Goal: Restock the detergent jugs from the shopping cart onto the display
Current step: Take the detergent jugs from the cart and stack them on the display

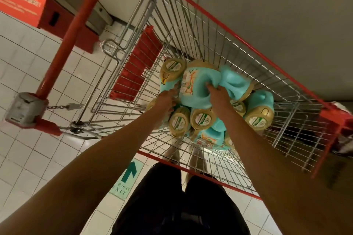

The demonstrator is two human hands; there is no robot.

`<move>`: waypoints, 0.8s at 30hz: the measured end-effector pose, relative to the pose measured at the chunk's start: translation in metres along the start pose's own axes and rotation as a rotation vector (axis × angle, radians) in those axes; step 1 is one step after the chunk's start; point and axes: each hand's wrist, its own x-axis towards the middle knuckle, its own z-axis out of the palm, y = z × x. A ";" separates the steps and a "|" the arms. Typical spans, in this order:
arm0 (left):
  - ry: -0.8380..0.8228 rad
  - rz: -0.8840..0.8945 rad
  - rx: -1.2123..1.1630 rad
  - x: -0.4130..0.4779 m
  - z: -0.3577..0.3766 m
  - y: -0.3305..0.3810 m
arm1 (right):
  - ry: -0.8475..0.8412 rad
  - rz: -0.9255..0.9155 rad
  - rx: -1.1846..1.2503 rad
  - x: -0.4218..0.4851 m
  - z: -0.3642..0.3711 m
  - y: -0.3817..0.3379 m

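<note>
Floor sign (125, 180): "EXIT", up arrow; other text illegible.

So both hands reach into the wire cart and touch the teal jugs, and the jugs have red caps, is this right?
Not quite. The caps are gold, not red, as the head view shows. The rest holds: the left hand and the right hand reach into the wire cart and touch the teal jugs.

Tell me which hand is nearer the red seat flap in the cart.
Left. The left hand touches the teal jug on the side facing the red seat flap; the right hand grips that jug's handle, farther from the flap.
</note>
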 end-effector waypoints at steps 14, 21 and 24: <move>-0.505 0.040 -0.322 -0.100 -0.029 -0.040 | -0.260 0.082 0.522 -0.192 -0.073 0.021; -0.553 0.125 -0.194 -0.143 -0.016 -0.058 | -0.143 0.027 0.613 -0.244 -0.087 0.045; -0.558 0.126 -0.136 -0.159 0.006 -0.069 | -0.037 0.002 0.628 -0.265 -0.102 0.062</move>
